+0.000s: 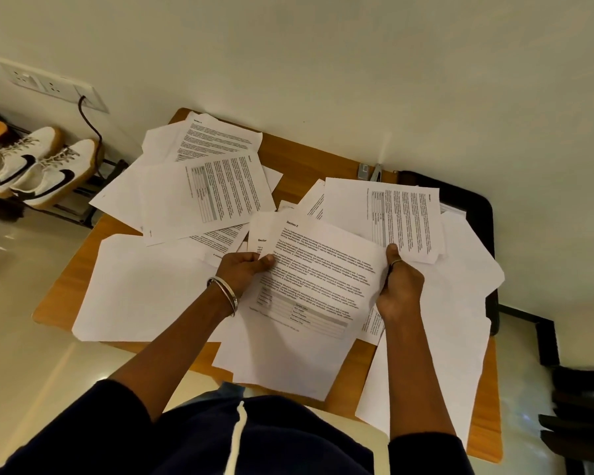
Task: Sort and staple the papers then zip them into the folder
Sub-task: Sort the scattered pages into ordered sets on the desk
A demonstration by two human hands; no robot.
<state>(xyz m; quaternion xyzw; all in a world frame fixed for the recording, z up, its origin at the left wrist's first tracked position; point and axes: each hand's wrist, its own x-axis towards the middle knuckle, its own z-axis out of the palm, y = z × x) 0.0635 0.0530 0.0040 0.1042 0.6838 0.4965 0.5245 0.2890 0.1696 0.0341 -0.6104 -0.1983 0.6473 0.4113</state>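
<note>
White printed sheet (318, 279), both hands' grip, wooden table (309, 159)

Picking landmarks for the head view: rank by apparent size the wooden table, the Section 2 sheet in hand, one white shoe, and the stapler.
1. wooden table
2. Section 2 sheet, though nearness inflates it
3. white shoe
4. stapler, mostly hidden

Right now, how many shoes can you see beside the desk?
2. Both sit side by side on the dark rack left of the desk: one shoe farther left, the other shoe nearer the desk. More may be hidden beyond the frame's left edge.
</note>
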